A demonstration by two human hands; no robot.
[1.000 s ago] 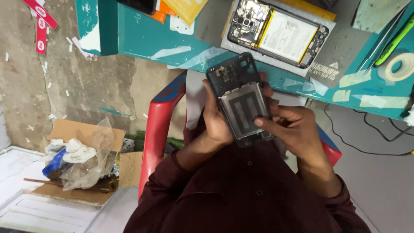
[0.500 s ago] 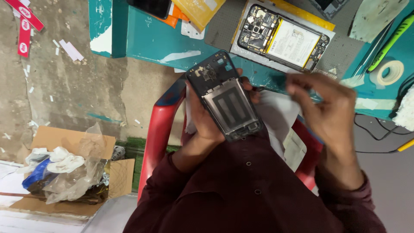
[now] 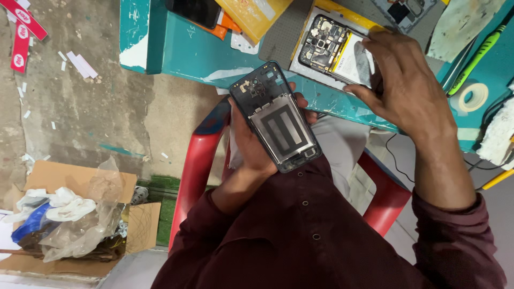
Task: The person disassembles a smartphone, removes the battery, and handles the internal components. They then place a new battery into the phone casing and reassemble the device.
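A teal worktop (image 3: 203,51) with worn, scuffed paint runs along the top, its near edge chipped pale in places. Under it lies a stained grey concrete floor (image 3: 80,118) strewn with white paper scraps. A red plastic chair (image 3: 195,171) stands at the worktop's near edge. At lower left sits an open cardboard box (image 3: 64,176) holding crumpled plastic.

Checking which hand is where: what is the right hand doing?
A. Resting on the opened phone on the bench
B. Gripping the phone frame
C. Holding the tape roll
A: the right hand lies on the opened phone on the bench, while the left hand holds the phone frame.
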